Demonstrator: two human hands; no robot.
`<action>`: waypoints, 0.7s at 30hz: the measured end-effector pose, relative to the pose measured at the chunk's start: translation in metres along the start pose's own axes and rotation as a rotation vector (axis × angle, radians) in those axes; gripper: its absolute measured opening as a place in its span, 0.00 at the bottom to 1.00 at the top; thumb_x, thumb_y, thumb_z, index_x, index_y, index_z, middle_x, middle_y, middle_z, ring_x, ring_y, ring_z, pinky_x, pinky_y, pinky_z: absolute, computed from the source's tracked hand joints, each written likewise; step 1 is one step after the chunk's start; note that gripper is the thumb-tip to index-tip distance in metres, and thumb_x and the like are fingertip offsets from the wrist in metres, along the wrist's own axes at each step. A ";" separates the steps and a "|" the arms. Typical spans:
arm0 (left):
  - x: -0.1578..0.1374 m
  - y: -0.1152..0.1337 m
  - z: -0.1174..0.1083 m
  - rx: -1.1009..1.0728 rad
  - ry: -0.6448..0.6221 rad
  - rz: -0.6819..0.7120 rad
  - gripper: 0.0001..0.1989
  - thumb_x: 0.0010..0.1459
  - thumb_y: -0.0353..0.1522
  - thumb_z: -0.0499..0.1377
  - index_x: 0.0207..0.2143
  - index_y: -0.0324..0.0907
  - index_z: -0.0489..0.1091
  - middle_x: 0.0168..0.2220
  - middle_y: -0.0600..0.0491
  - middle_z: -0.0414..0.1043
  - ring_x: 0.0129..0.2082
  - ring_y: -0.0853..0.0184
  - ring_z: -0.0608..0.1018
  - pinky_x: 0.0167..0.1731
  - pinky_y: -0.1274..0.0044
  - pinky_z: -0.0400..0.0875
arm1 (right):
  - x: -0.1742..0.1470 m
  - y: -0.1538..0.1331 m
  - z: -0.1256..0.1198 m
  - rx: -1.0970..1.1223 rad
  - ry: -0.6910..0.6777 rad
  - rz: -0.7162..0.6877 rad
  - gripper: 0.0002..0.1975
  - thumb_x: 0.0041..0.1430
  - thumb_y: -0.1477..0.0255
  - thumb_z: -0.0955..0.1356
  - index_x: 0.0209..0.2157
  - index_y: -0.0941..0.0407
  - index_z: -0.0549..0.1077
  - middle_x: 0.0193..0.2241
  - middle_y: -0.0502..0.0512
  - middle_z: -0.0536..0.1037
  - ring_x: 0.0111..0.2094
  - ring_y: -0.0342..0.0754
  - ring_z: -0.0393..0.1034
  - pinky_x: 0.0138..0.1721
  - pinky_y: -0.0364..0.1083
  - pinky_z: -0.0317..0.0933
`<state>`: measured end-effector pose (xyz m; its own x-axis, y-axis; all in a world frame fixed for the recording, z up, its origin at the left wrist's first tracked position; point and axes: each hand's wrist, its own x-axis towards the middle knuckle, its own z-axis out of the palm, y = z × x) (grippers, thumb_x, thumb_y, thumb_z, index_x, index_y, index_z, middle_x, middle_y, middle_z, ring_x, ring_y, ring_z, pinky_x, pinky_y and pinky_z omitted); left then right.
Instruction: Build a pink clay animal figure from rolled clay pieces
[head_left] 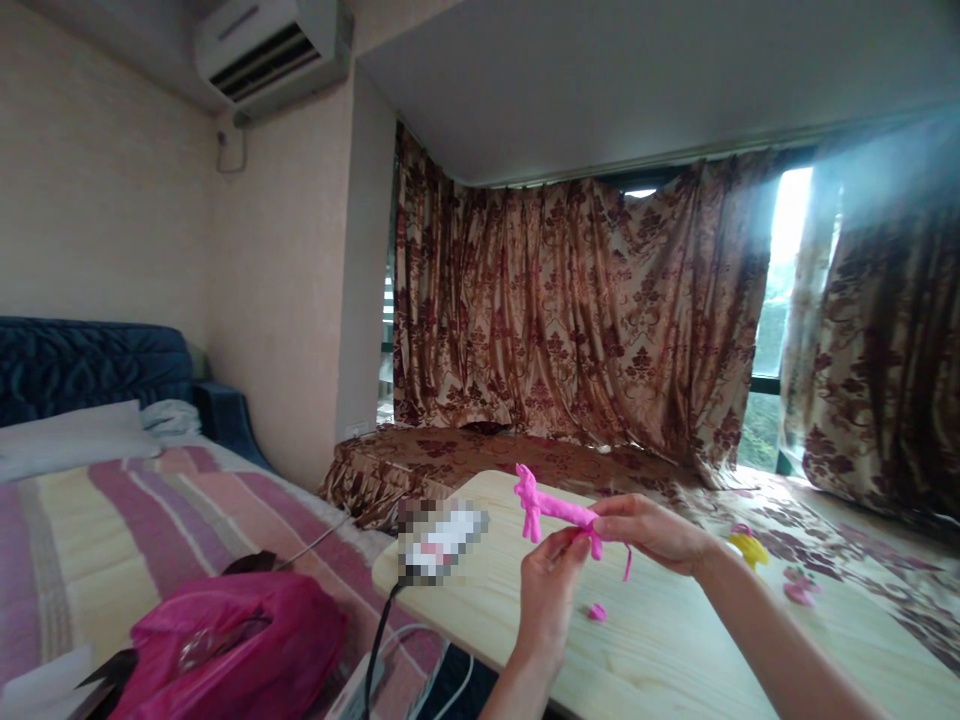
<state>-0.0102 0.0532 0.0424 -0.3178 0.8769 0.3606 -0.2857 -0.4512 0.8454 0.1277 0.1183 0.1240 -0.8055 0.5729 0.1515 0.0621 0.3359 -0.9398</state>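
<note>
A bright pink clay animal figure is held just above the light wooden table, its head end pointing left and two front legs hanging down. My left hand pinches the figure's rear end from below, near a hind leg. From the right, my right hand closes thumb and fingers on the same end, partly hiding it. A thin pink strip dangles below the right fingers; whether it joins the figure is unclear. On the tabletop beneath lies a small pink clay lump.
A blurred-out item with a black cable lies at the table's left edge. A yellow object and a small pink figure stand beyond my right forearm. A magenta bag rests on the striped bed.
</note>
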 end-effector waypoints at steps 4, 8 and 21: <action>0.000 -0.001 -0.001 0.015 0.013 0.018 0.15 0.49 0.40 0.63 0.33 0.36 0.76 0.32 0.47 0.78 0.37 0.61 0.75 0.41 0.74 0.66 | 0.001 0.004 0.001 0.010 -0.002 -0.003 0.16 0.51 0.63 0.71 0.38 0.60 0.77 0.32 0.55 0.77 0.36 0.47 0.67 0.43 0.47 0.57; -0.001 0.002 -0.003 0.021 0.003 0.027 0.16 0.48 0.40 0.63 0.33 0.36 0.76 0.33 0.47 0.78 0.37 0.61 0.76 0.41 0.73 0.66 | 0.001 0.004 0.002 0.016 0.005 0.000 0.17 0.49 0.62 0.71 0.37 0.60 0.78 0.32 0.54 0.78 0.36 0.48 0.68 0.43 0.48 0.57; -0.012 0.007 -0.011 0.068 -0.040 0.022 0.21 0.50 0.38 0.62 0.46 0.39 0.72 0.38 0.47 0.75 0.39 0.62 0.74 0.43 0.74 0.66 | -0.012 0.004 -0.007 0.052 0.059 0.002 0.13 0.52 0.64 0.70 0.36 0.58 0.77 0.35 0.55 0.77 0.38 0.49 0.68 0.45 0.48 0.57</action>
<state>-0.0188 0.0380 0.0395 -0.2869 0.8736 0.3931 -0.2164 -0.4588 0.8618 0.1417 0.1179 0.1207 -0.7694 0.6169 0.1657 0.0318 0.2961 -0.9546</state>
